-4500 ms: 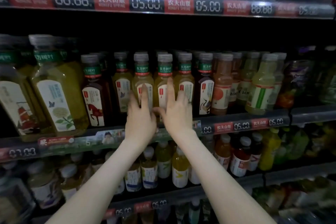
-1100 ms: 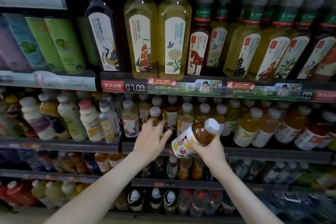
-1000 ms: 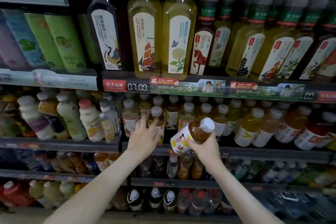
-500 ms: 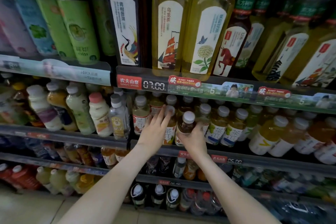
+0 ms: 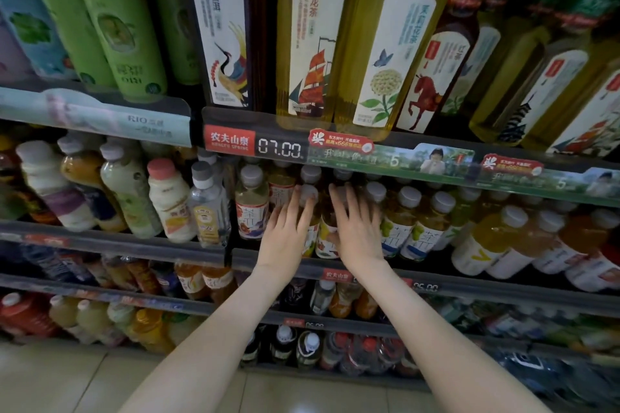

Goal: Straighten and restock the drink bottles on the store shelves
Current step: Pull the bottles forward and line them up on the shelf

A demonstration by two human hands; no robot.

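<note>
Small tea bottles with grey caps stand in rows on the second shelf (image 5: 469, 285). My left hand (image 5: 285, 231) lies with straight fingers against the front of one bottle (image 5: 310, 211), fingertips at its cap. My right hand (image 5: 357, 228) rests flat on the neighbouring amber bottle (image 5: 327, 238) with a colourful label, which stands upright in the front row. Neither hand grips anything. Both bottles are partly hidden behind my hands.
Tall tea bottles (image 5: 312, 43) stand on the shelf above, over a price strip reading 07.00 (image 5: 280, 147). White and pale drink bottles (image 5: 167, 198) fill the left bay. Yellow and orange juice bottles (image 5: 486, 241) sit to the right. Lower shelves hold more bottles; floor tiles show below.
My right hand carried a tilted amber bottle to the second shelf, stood it in the front row and let go. Both hands now lie flat on the bottles. The view moved closer.
</note>
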